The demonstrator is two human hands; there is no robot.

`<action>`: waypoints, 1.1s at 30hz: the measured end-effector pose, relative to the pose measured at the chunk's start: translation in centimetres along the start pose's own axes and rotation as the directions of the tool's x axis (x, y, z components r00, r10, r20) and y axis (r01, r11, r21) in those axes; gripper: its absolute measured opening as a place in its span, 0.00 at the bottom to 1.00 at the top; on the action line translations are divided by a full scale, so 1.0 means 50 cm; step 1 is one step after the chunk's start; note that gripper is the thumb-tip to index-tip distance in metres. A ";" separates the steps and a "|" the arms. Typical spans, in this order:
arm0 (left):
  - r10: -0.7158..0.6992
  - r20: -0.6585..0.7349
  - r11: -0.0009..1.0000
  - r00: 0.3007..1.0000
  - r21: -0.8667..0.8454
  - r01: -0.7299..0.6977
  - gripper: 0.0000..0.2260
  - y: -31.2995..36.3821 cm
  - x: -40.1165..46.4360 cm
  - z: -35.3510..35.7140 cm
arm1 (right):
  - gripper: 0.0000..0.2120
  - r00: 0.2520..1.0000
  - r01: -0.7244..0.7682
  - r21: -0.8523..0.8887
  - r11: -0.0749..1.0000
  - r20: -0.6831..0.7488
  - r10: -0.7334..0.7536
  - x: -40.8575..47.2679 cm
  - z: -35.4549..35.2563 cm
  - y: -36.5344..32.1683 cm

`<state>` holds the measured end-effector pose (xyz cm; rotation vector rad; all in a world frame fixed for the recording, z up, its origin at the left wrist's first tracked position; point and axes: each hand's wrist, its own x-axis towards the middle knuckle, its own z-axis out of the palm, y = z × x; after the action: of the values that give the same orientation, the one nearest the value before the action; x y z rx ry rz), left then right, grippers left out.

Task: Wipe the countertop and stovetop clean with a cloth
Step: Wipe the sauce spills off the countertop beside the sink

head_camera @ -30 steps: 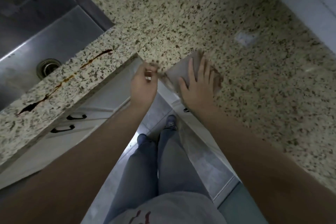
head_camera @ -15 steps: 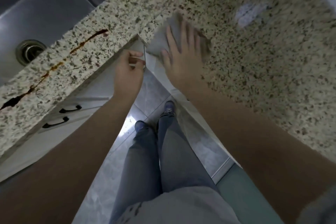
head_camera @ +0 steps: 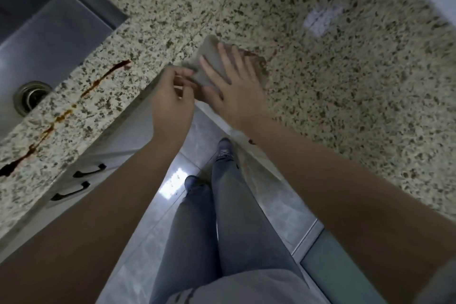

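Grey cloth [head_camera: 212, 61] lies on the speckled counter [head_camera: 333, 86] at its inner corner; the right hand [head_camera: 234, 89] presses flat on it, fingers spread; the left hand [head_camera: 172, 103], just beside, pinches the cloth's near edge with curled fingers; a brown streak [head_camera: 61, 116] runs beside the sink [head_camera: 44, 39].

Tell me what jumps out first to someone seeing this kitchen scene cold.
The right hand presses flat on a grey cloth at the inner corner of the speckled countertop, while the left hand pinches the cloth's near edge. A dark brown streak runs along the counter strip beside the steel sink.
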<state>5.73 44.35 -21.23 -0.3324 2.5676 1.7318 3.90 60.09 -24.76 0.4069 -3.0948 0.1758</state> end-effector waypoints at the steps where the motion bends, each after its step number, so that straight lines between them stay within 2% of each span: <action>1: 0.017 0.026 1.000 1.000 0.002 -0.017 0.10 0.006 0.007 0.011 | 0.27 0.998 -0.062 -0.036 0.997 0.005 0.062 0.014 -0.006 0.056; 2: 0.037 0.055 0.999 0.998 0.015 -0.038 0.10 0.013 0.015 0.022 | 0.28 0.985 -0.169 -0.084 0.982 0.009 0.170 0.031 -0.015 0.120; 4: 0.096 0.088 0.994 0.991 0.052 -0.101 0.10 0.027 0.028 0.040 | 0.30 0.903 -0.430 -0.047 0.902 -0.015 0.429 0.051 -0.037 0.223; 6: 0.134 0.045 0.987 0.990 0.081 -0.137 0.10 0.039 0.038 0.051 | 0.30 0.797 -0.603 0.011 0.798 -0.038 0.603 0.060 -0.037 0.211; 7: 0.144 -0.007 0.984 0.990 0.104 -0.142 0.10 0.043 0.045 0.058 | 0.30 0.791 -0.610 0.012 0.793 -0.049 0.609 0.055 -0.029 0.170; 8: 0.147 -0.065 0.981 0.987 0.139 -0.137 0.10 0.051 0.054 0.065 | 0.30 0.829 -0.558 0.023 0.829 -0.039 0.559 0.046 -0.022 0.118; 10: 0.130 -0.133 0.972 0.982 0.212 -0.100 0.10 0.070 0.076 0.086 | 0.28 0.940 -0.336 0.078 0.939 -0.029 0.339 0.015 -0.011 0.037; 12: 0.128 -0.119 0.960 0.985 0.263 -0.093 0.09 0.091 0.108 0.116 | 0.27 0.988 -0.151 0.108 0.983 -0.024 0.154 0.011 -0.004 0.064; 14: 0.128 -0.092 0.949 0.987 0.301 -0.095 0.09 0.109 0.141 0.142 | 0.28 0.995 -0.102 0.097 0.990 -0.006 0.103 0.053 -0.012 0.174; 17: 0.173 -0.048 0.937 0.984 0.314 -0.149 0.09 0.125 0.181 0.181 | 0.30 0.950 -0.312 0.038 0.949 0.029 0.311 0.154 -0.042 0.372; 19: 0.215 -0.007 0.921 0.977 0.333 -0.201 0.09 0.130 0.193 0.194 | 0.31 0.864 -0.504 0.035 0.863 0.037 0.502 0.212 -0.061 0.459; 21: 0.219 0.010 0.912 0.976 0.355 -0.208 0.09 0.133 0.215 0.207 | 0.31 0.751 -0.661 0.018 0.751 0.014 0.660 0.266 -0.064 0.453; 22: 0.209 0.011 0.914 0.978 0.354 -0.199 0.10 0.136 0.227 0.213 | 0.31 0.740 -0.672 -0.001 0.740 -0.003 0.672 0.278 -0.061 0.413; 24: 0.175 -0.017 0.929 0.984 0.333 -0.159 0.11 0.147 0.260 0.227 | 0.30 0.862 -0.506 0.020 0.862 0.012 0.506 0.275 -0.051 0.305; 26: 0.134 -0.066 0.946 0.989 0.304 -0.108 0.12 0.167 0.294 0.236 | 0.29 0.976 -0.216 0.075 0.974 0.061 0.211 0.249 -0.038 0.237; 28: 0.141 -0.106 0.949 0.984 0.296 -0.104 0.12 0.185 0.331 0.244 | 0.28 0.998 0.035 0.131 0.991 0.053 -0.043 0.281 -0.035 0.291; 29: 0.144 -0.124 0.950 0.982 0.295 -0.102 0.12 0.191 0.342 0.246 | 0.28 0.993 0.097 0.138 0.986 0.054 -0.105 0.316 -0.034 0.339; 30: 0.143 -0.132 0.950 0.981 0.295 -0.099 0.13 0.192 0.351 0.246 | 0.28 0.992 0.096 0.114 0.989 0.066 -0.104 0.361 -0.036 0.389; 31: 0.143 -0.130 0.950 0.981 0.296 -0.100 0.13 0.191 0.357 0.246 | 0.28 0.997 0.034 0.081 0.996 0.069 -0.040 0.407 -0.039 0.436; 33: 0.145 -0.110 0.947 0.983 0.302 -0.106 0.13 0.187 0.365 0.243 | 0.30 0.987 -0.156 0.035 0.987 0.037 0.155 0.486 -0.048 0.500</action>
<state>-15.05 55.94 -19.91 -0.2847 2.9481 1.3671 -26.06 78.14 -24.36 0.1696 -3.1610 0.2313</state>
